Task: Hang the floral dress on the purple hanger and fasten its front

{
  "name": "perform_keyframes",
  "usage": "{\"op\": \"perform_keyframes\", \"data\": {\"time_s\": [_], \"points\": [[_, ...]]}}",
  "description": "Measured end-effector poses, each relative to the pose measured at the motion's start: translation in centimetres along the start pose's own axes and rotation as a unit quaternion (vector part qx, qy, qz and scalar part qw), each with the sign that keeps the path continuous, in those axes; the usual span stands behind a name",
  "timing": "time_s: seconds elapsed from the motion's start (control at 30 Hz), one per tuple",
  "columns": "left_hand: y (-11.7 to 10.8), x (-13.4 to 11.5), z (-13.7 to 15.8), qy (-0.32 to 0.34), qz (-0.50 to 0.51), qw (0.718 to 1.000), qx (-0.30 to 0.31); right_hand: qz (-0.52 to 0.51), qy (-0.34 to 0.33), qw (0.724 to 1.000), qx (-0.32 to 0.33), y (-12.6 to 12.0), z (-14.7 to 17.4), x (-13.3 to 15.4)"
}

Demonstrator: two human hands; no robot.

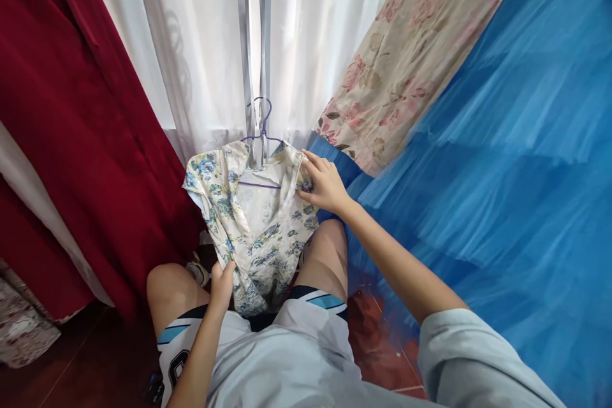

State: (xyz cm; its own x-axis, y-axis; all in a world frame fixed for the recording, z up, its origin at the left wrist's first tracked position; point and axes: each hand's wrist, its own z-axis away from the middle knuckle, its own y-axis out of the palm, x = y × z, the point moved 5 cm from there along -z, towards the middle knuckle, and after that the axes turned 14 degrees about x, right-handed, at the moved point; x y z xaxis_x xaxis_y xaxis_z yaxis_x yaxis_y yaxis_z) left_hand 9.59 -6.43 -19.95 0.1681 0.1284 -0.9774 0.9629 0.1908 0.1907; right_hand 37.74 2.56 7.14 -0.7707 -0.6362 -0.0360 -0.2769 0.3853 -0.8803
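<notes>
White curtain [201,44] behind — one floral blouse [253,223] on one hanger [261,134]; both hands' grips closed on it.

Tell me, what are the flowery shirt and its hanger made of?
The flowery shirt looks like thin, soft woven cloth, perhaps cotton: it droops and creases where the left hand and right hand grip it. The purple hanger looks like thin wire, probably plastic-coated; its line is very slim and smooth.

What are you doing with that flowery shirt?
A person holds a small floral blouse that hangs on a purple hanger in front of white curtains. The right hand grips its shoulder, and the left hand holds its lower edge. A red curtain hangs to the left, blue fabric to the right.
</notes>
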Motion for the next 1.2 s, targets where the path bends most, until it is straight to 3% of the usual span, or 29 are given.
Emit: {"op": "perform_keyframes", "data": {"time_s": [0.13, 0.2, 0.23, 0.3, 0.37, 0.47, 0.57, 0.63, 0.7, 0.77, 0.8, 0.83, 0.9, 0.97, 1.0, 1.1, 1.2], "points": [[-0.9, 0.1, 0.6, -0.001, -0.028, 1.000, -0.005, -0.041, 0.156, 0.980, -0.115, 2.7, 5.0, 1.9], [-0.6, -0.4, 1.0, -0.001, -0.051, 0.999, 0.011, -0.121, 0.165, 0.967, -0.153, 4.8, 7.9, 4.7], [-0.2, -0.6, 1.2, -0.002, -0.060, 0.998, 0.022, -0.179, 0.132, 0.966, -0.134, 6.3, 8.8, 6.5], [0.8, -1.0, 1.8, -0.005, -0.071, 0.996, 0.048, -0.306, 0.073, 0.949, -0.012, 9.8, 9.8, 9.9], [2.0, -1.4, 2.3, -0.008, -0.075, 0.994, 0.075, -0.387, 0.092, 0.915, 0.068, 12.7, 10.1, 11.8], [3.2, -1.7, 2.6, -0.005, -0.086, 0.991, 0.101, -0.441, 0.147, 0.880, 0.098, 15.0, 9.2, 12.1], [3.0, -1.4, 2.1, -0.011, -0.090, 0.990, 0.110, -0.498, 0.149, 0.849, 0.095, 15.7, 8.3, 11.5], [1.5, -1.0, 1.6, -0.001, -0.079, 0.995, 0.057, -0.551, 0.162, 0.816, 0.074, 16.1, 8.6, 11.4], [-0.7, -1.3, 1.7, 0.048, -0.079, 0.993, -0.067, -0.607, 0.195, 0.769, 0.046, 16.8, 9.4, 11.6], [-1.9, -2.3, 2.6, 0.123, -0.117, 0.969, -0.177, -0.658, 0.225, 0.718, 0.026, 17.7, 10.3, 12.2], [-1.7, -2.9, 3.2, 0.160, -0.152, 0.957, -0.189, -0.679, 0.235, 0.695, 0.019, 18.0, 10.7, 12.6], [-0.8, -3.6, 3.7, 0.190, -0.193, 0.949, -0.163, -0.696, 0.241, 0.677, 0.015, 18.2, 10.9, 13.0], [2.4, -4.6, 4.3, 0.223, -0.262, 0.938, -0.037, -0.717, 0.239, 0.655, 0.018, 18.1, 11.1, 13.7], [5.6, -4.9, 4.6, 0.218, -0.292, 0.928, 0.075, -0.724, 0.229, 0.650, 0.026, 17.5, 11.1, 14.0], [6.8, -5.0, 4.5, 0.207, -0.295, 0.927, 0.102, -0.727, 0.224, 0.648, 0.029, 17.1, 11.1, 14.1], [8.6, -5.4, 4.0, 0.196, -0.294, 0.929, 0.106, -0.736, 0.224, 0.637, 0.036, 16.1, 11.2, 14.0], [9.0, -6.1, 3.9, 0.218, -0.310, 0.917, 0.124, -0.769, 0.246, 0.587, 0.058, 15.6, 11.4, 13.6]]}}
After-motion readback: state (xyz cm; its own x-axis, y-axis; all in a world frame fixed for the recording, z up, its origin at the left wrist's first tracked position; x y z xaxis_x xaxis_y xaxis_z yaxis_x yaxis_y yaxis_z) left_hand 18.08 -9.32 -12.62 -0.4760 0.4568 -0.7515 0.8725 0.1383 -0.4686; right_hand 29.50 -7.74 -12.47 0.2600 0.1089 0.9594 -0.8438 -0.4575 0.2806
